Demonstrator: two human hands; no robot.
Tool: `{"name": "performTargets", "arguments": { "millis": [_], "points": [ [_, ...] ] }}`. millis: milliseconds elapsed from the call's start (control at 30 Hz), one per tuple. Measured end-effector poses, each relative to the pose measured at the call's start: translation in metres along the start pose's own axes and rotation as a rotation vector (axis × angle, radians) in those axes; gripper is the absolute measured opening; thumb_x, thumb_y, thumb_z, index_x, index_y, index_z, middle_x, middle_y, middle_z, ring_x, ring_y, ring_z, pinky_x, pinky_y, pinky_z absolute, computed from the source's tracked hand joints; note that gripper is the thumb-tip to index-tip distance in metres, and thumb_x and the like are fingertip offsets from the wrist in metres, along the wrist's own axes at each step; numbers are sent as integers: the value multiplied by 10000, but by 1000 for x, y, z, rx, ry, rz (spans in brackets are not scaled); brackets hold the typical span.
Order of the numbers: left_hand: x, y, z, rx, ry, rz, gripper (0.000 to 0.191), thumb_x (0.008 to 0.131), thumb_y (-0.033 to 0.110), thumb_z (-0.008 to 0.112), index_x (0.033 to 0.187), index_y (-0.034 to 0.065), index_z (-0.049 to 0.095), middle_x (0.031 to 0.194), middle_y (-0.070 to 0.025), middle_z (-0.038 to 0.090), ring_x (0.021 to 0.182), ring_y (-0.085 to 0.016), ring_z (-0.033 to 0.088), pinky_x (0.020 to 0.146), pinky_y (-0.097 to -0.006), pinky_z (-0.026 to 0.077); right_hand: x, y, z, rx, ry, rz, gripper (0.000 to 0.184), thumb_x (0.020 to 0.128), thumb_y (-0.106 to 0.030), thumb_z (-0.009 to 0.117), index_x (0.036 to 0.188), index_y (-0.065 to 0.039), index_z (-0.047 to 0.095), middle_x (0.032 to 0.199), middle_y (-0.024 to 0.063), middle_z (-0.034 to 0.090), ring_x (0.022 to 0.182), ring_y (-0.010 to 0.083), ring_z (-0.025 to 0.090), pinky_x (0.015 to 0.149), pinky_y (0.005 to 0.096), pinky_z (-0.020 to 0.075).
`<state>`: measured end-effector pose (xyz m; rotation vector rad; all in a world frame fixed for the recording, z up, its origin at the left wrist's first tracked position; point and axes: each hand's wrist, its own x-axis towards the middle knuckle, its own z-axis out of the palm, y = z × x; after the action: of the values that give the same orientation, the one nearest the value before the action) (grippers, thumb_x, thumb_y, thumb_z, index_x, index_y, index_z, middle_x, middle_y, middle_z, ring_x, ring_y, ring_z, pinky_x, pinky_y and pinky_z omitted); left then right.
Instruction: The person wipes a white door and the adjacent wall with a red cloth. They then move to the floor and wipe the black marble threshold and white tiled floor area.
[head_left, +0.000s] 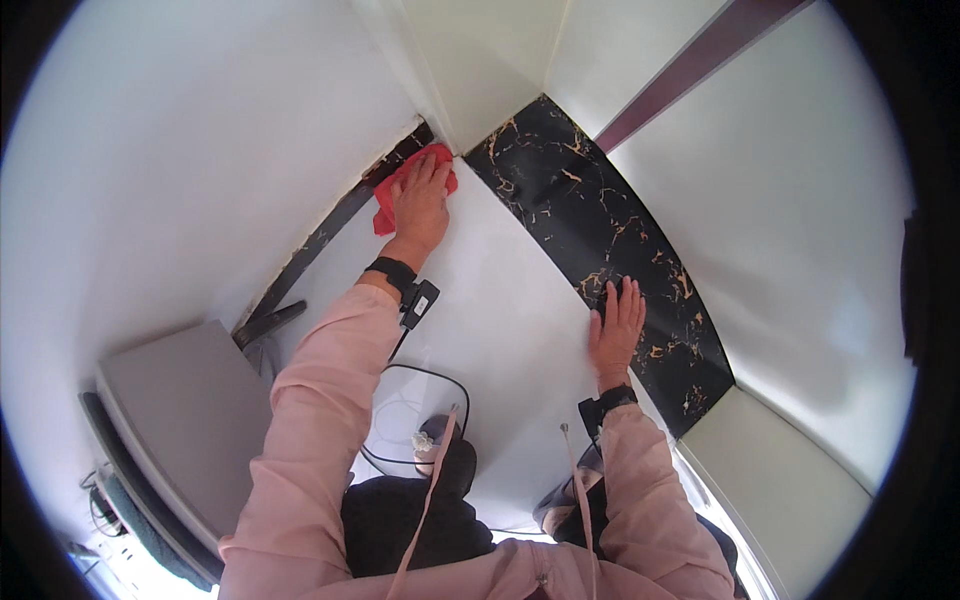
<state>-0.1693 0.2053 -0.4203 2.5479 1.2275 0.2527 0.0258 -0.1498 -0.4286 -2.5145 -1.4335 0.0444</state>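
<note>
My left hand (424, 202) presses a red cloth (386, 202) onto the white floor (502, 277) in the far corner, against the dark baseboard (292, 270) of the left wall. The cloth spreads out from under my fingers. My right hand (619, 326) lies with fingers extended on the near left edge of a black, gold-veined marble-patterned slab (600, 217), holding nothing. Both wrists wear black straps with small devices, and a black cable (427, 367) runs from the left one.
A grey box-like piece of furniture (187, 412) stands at the left, with a dark bar (277, 321) on the floor beside it. White walls enclose the corner, and a dark red strip (690, 67) runs up at the upper right. My feet are below, near the cable.
</note>
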Motion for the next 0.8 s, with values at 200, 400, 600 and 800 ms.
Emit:
{"name": "performTargets", "arguments": {
  "millis": [200, 400, 600, 800],
  "points": [
    [-25, 29, 5, 19, -163, 256, 567, 907, 19, 553, 1467, 105, 552, 1610, -138, 452, 1500, -281, 404, 1162, -517, 322, 1, 0, 2, -4, 34, -24, 568, 1007, -290, 544, 1527, -73, 471, 1651, 202, 349, 1538, 401, 300, 1261, 562, 200],
    [-5, 74, 27, -46, -82, 571, 628, 899, -8, 530, 1512, 130, 526, 1616, -96, 458, 1508, -259, 397, 1210, -501, 286, 1, 0, 0, 24, 36, -19, 571, 1001, -286, 549, 1524, -70, 473, 1647, 207, 350, 1538, 400, 299, 1263, 559, 198],
    [84, 96, 42, 134, 53, 651, 618, 919, 74, 554, 1525, 188, 520, 1612, -96, 460, 1511, -287, 386, 1241, -536, 257, 2, 0, -2, 46, 4, 5, 584, 985, -281, 566, 1524, -73, 482, 1649, 210, 348, 1544, 393, 291, 1265, 553, 191],
    [119, 111, 56, 122, 66, 561, 519, 986, 247, 596, 1500, 235, 534, 1590, -85, 456, 1523, -316, 334, 1228, -579, 246, 5, -1, -12, 141, -11, 26, 568, 976, -263, 603, 1510, -92, 512, 1654, 201, 341, 1545, 391, 290, 1266, 544, 194]
  ]
}}
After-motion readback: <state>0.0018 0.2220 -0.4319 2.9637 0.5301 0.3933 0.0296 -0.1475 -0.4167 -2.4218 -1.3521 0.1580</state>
